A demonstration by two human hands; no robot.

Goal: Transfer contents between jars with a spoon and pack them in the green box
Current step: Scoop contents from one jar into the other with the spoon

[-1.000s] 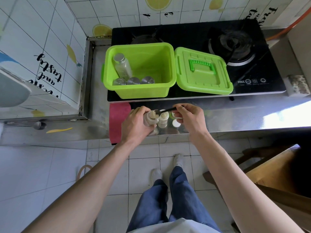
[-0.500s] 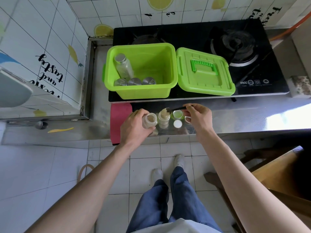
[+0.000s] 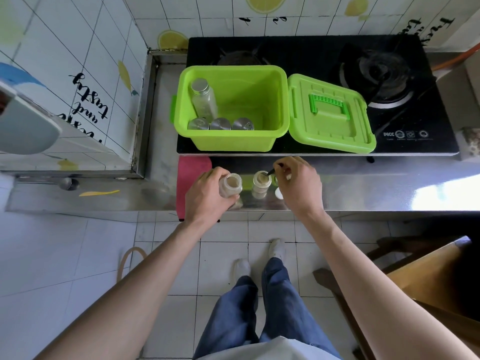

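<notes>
Just at the worktop's (image 3: 363, 193) front edge, the left hand (image 3: 207, 194) wraps an open jar (image 3: 230, 185), tilted. Beside it stands a second open jar (image 3: 261, 184); the right hand (image 3: 298, 185) pinches a spoon (image 3: 271, 172) dipping into it. Behind, on the stove (image 3: 405, 118), the green box (image 3: 231, 107) holds four capped jars (image 3: 204, 100), its lid (image 3: 330, 113) alongside.
</notes>
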